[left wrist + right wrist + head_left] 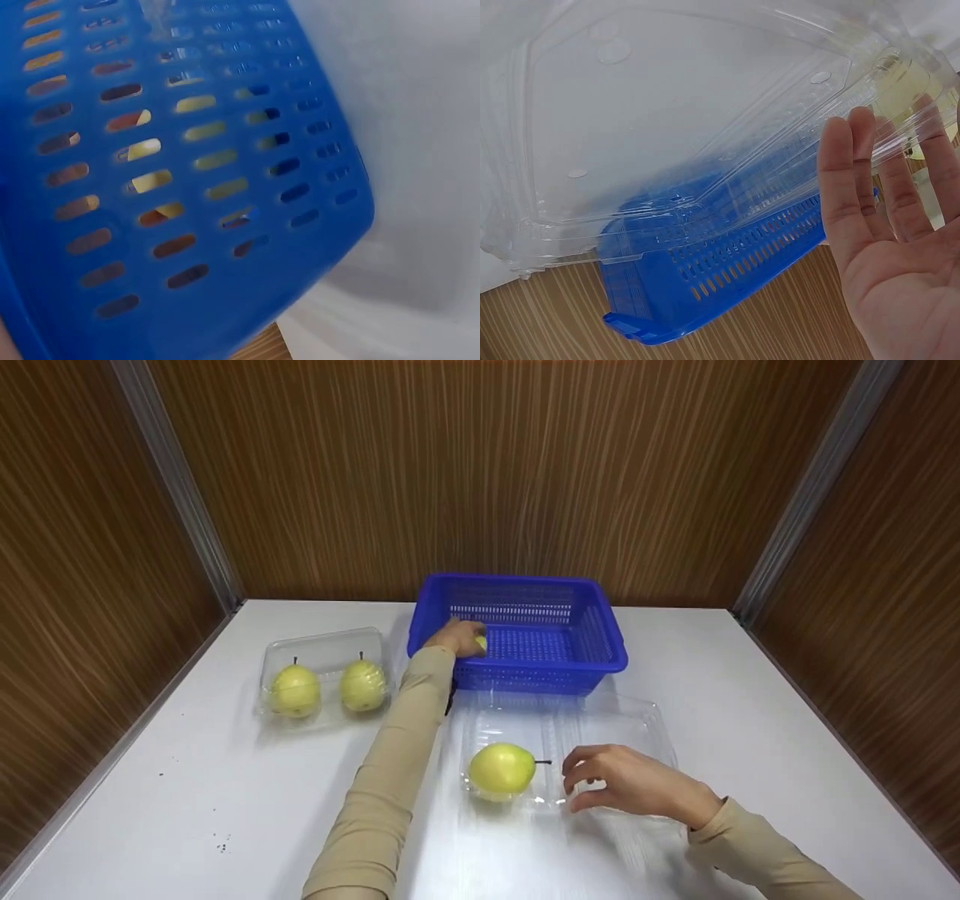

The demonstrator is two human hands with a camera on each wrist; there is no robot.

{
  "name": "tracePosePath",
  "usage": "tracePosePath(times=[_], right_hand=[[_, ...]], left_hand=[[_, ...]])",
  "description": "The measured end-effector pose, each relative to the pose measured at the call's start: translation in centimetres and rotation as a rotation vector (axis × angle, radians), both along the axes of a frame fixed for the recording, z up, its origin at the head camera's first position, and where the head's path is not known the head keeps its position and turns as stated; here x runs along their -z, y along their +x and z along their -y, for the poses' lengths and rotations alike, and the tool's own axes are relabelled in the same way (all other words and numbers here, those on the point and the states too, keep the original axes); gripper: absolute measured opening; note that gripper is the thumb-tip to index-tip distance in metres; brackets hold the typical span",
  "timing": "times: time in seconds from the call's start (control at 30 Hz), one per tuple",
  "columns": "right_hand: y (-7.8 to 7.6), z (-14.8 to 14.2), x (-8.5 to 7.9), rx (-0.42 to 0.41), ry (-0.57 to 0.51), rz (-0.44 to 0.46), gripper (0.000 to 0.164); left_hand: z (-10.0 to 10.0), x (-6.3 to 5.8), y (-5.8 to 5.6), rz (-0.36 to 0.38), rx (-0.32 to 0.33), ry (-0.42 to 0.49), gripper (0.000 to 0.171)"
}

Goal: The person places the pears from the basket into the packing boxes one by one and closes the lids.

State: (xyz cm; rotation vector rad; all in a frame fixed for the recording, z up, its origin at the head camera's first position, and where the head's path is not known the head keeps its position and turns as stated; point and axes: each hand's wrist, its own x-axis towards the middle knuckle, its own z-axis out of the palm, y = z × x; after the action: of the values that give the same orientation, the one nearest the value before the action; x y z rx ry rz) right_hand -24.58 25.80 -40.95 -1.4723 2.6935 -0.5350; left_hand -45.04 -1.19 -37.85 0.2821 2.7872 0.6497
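My left hand reaches over the near rim of the blue plastic basket and grips a yellow pear, mostly hidden behind the fingers. Through the basket slots in the left wrist view, parts of the yellow pear show. An unfolded clear plastic clamshell box lies in front of the basket, with one pear on its side in the left half, stem to the right. Beside that stem, over the right half, hovers my right hand, fingers loosely bent and holding nothing.
To the left stands another clear clamshell box with two upright pears, a left one and a right one. Wood-grain panels enclose the white table at the back and both sides.
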Motion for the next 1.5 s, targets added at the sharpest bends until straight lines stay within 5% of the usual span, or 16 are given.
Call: tracePosePath(times=[0.43, 0.63, 0.83, 1.23, 1.5], right_hand=[[0.1, 0.4, 0.1, 0.009, 0.005, 0.008, 0.014], [-0.1, 0.7, 0.2, -0.002, 0.004, 0.012, 0.013], [-0.2, 0.7, 0.3, -0.016, 0.004, 0.002, 0.013], [-0.1, 0.2, 0.1, -0.002, 0.005, 0.053, 0.012], [-0.3, -0.4, -0.1, 0.010, 0.012, 0.053, 0.012]], left_hand=[[1.0, 0.0, -0.3, -0.008, 0.077, -0.065, 0.048], [1.9, 0.1, -0.7, 0.048, 0.125, -0.101, 0.053], [2.2, 0.1, -0.8, 0.061, 0.101, -0.085, 0.054], [2.3, -0.4, 0.7, -0.246, -0.069, 0.171, 0.073], [2.6, -1.5, 2.0, -0.340, -0.011, 0.339, 0.074]])
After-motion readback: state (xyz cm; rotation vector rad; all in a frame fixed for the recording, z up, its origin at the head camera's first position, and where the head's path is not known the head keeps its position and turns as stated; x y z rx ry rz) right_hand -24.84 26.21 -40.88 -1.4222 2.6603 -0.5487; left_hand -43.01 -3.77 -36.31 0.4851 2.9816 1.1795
